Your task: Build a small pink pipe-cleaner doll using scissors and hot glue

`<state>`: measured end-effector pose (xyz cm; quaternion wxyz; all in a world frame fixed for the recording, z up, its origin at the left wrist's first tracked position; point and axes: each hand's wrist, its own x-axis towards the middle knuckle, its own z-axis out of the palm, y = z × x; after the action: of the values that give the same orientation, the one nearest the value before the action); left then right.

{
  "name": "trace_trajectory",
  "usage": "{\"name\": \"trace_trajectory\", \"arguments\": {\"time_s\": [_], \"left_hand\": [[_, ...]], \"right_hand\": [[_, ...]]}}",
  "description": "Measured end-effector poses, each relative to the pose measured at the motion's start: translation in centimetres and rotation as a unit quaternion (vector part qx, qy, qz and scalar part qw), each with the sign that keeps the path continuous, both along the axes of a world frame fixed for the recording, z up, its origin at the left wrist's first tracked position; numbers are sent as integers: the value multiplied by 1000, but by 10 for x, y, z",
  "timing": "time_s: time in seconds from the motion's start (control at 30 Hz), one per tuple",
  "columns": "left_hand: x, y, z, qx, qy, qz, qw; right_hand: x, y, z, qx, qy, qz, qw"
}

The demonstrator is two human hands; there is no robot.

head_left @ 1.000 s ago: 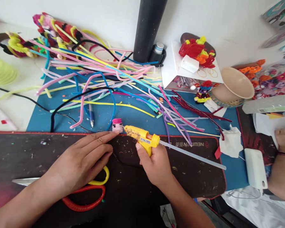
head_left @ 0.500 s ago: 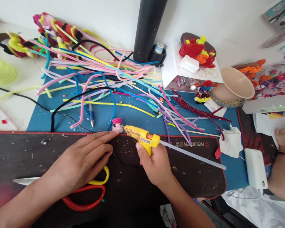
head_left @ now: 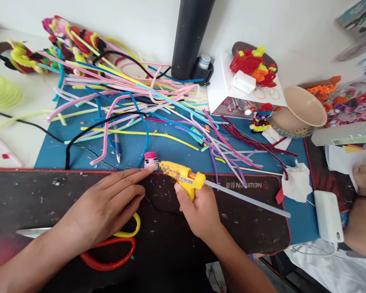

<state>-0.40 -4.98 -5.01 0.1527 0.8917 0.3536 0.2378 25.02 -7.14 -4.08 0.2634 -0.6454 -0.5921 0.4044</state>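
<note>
My right hand (head_left: 199, 207) is wrapped around the handle of a yellow glue gun (head_left: 183, 178). A long translucent glue stick (head_left: 247, 199) sticks out of the gun's back, and its darkened nozzle points left. Just in front of the nozzle stands a small pink fuzzy piece (head_left: 151, 160) with a brighter pink top and dark marks. My left hand (head_left: 110, 203) lies palm down with fingers stretched out, one fingertip against the base of this piece; its thumb is mostly hidden. Scissors (head_left: 110, 254) with red and yellow handles lie partly under my left wrist.
Many colourful pipe cleaners (head_left: 125, 93) cover the blue mat, with a pen (head_left: 117, 146) among them. Finished fuzzy figures (head_left: 76, 38) lie back left. A white box (head_left: 216, 91), a beige pot (head_left: 305, 106) and another person's arm (head_left: 361, 215) are on the right.
</note>
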Motion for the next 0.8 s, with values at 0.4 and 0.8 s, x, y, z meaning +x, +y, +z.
{"name": "trace_trajectory", "arguments": {"time_s": [0.4,0.8], "left_hand": [[-1,0,-2,-25,-24,8,999],[-1,0,0,-24,-22,8,999]], "right_hand": [[0,0,0,-4,-5,0,1000],[0,0,-1,-3,-8,-2,1000]]}}
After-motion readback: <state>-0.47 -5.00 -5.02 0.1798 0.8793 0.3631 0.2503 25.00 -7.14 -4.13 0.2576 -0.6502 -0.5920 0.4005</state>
